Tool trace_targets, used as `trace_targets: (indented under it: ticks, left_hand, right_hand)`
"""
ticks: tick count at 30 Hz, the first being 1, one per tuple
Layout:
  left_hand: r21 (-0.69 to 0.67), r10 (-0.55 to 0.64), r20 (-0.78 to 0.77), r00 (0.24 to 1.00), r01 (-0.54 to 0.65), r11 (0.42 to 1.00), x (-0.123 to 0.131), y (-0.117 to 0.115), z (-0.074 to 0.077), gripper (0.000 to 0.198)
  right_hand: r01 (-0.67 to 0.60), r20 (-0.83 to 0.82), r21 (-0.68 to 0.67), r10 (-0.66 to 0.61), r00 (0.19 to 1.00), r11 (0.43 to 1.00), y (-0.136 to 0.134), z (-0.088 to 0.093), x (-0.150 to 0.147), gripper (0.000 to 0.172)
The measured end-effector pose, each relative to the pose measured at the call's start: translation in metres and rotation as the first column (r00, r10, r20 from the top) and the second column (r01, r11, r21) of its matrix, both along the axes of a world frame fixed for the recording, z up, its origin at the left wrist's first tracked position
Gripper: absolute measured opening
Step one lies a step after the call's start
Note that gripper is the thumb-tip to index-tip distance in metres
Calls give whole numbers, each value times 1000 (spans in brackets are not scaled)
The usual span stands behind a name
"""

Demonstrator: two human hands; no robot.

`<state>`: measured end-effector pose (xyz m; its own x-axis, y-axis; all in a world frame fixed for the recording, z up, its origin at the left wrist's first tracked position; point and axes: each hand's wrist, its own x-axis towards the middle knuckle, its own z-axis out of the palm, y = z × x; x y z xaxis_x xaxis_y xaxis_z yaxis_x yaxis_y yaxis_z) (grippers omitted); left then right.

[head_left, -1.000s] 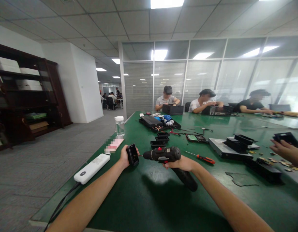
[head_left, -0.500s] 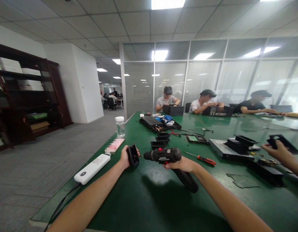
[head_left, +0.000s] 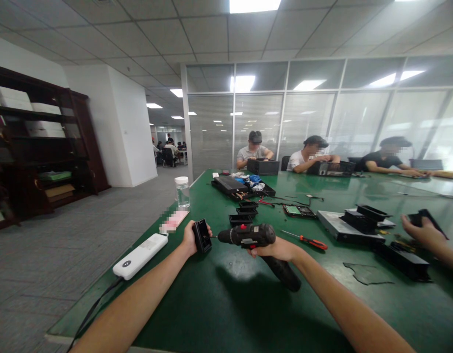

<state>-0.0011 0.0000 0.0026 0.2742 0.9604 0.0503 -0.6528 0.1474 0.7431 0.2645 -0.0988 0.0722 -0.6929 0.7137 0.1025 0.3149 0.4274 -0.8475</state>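
Observation:
My left hand (head_left: 188,237) grips a small black plastic part (head_left: 202,236) and holds it upright just above the green table (head_left: 226,304). My right hand (head_left: 276,249) is wrapped around a black cordless screwdriver (head_left: 254,236) with a red switch. The driver's bit points left and meets the side of the black part. Both forearms reach in from the bottom of the view.
A white power bank (head_left: 139,255) with a cable lies left of my left hand, near the table edge. A red-handled screwdriver (head_left: 308,240), black trays (head_left: 243,214), a water bottle (head_left: 182,191) and opened devices lie beyond. A co-worker's hand (head_left: 423,232) holds a black piece at right; three people sit at the far end.
My hands, the black part and the driver have stayed put. The co-worker's hand at the right lifted and turned its black piece.

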Motion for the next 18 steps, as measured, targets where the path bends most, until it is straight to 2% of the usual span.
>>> trace_targets:
  ticks: [11, 18]
  left_hand:
    - [3, -4, -20, 1000, 4, 1000, 0, -1, 0, 36]
    - [-10, 5, -18, 1000, -5, 1000, 1, -3, 2, 36]
  right_hand:
    - [15, -32, -58, -17, 999, 998, -1, 1, 0, 24]
    - [18, -34, -45, -19, 999, 999, 0, 1, 0, 24]
